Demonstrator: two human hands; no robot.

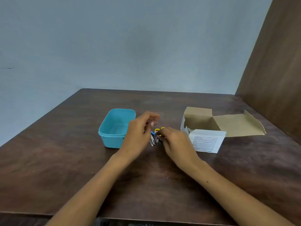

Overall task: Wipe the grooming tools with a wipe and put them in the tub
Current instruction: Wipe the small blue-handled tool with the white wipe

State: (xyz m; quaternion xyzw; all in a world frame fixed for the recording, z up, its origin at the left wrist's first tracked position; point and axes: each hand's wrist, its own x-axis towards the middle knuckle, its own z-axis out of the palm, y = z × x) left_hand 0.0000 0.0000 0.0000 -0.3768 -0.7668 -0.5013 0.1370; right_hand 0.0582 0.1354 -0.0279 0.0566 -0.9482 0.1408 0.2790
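- Head view: one blue tub [114,128] sits on the dark wooden table [65,160], lid off; its visible interior holds nothing, though the left hand [138,134] covers its right near corner.
- One cardboard box [205,132], well right of the tub, stands with its flaps open; a pale item shows low inside, too small to identify.
- Grooming tools [155,137] lie in a small cluster just right of the tub, between the two hands: a yellow handle, a blue piece and metal tips. Count not determinable; they overlap and the hands hide part of them.
- Left hand: fingers loosely curled above the cluster; grasp cannot be told.
- Right hand [175,142]: fingertips curled onto the cluster at the yellow handle, pinching it.
- No wipe identifiable.
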